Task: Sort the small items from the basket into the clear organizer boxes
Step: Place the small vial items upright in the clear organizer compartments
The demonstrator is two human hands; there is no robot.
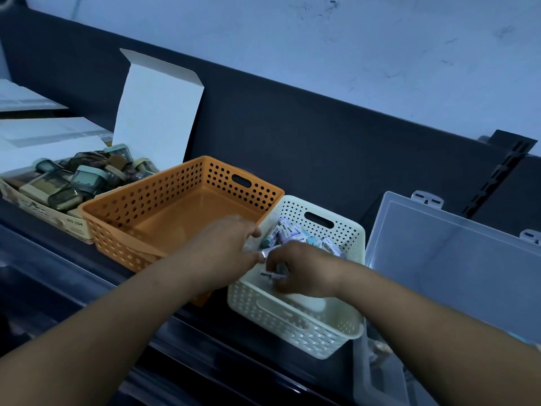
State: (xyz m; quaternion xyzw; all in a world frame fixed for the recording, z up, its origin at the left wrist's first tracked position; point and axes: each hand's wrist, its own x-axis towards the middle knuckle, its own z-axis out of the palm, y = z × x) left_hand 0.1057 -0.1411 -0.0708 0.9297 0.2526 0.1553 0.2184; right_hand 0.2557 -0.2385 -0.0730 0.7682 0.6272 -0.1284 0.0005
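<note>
**A:** On the far left there's a cardboard box stuffed with little lidded tubs, with its flap standing up. Right beside it is an orange basket, touching the white basket.

**B:** and the hands?

**A:** The left hand is at the white basket's left rim with its fingers curled. It's too blurry to say if it's got hold of anything. Small tubes are piled at the back of that basket. The right hand is down inside it, fingers curled round a thin piece with a dark tip.

**B:** organizer?

**A:** The clear box is just right of the white basket, lid open.
</note>
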